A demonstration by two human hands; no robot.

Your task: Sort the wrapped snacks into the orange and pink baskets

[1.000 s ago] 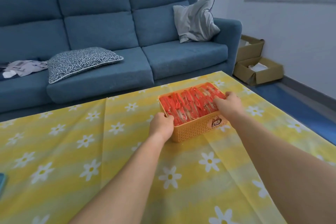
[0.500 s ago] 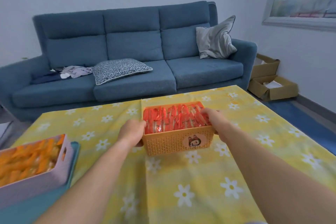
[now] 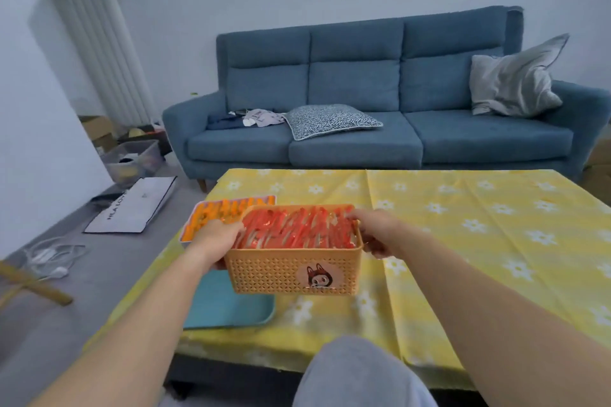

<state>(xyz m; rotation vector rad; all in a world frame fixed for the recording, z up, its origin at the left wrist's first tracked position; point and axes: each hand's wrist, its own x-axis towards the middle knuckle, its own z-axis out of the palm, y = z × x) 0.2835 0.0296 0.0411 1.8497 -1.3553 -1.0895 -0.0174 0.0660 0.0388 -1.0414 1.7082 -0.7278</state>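
Observation:
An orange woven basket [image 3: 284, 273] with a cartoon sticker is packed with several red wrapped snacks [image 3: 297, 228]. It is lifted above the table's left part. My left hand [image 3: 216, 239] grips its left end and my right hand [image 3: 375, 231] grips its right end. Just behind it on the left stands the pink basket [image 3: 186, 236], filled with orange wrapped snacks [image 3: 221, 210]; the orange basket and my left hand hide much of it. A teal tray [image 3: 228, 306] lies under both baskets.
The low table carries a yellow daisy-print cloth [image 3: 479, 241]. A blue sofa [image 3: 363, 129] with cushions stands behind it. Boxes, a clear bin and cables lie on the floor at left. My grey-clad knee [image 3: 360, 373] is at the table's near edge.
Both hands have carried the orange basket leftward and toward me, up off the cloth, until it sits right in front of the pink basket above the teal tray. The view swung left.

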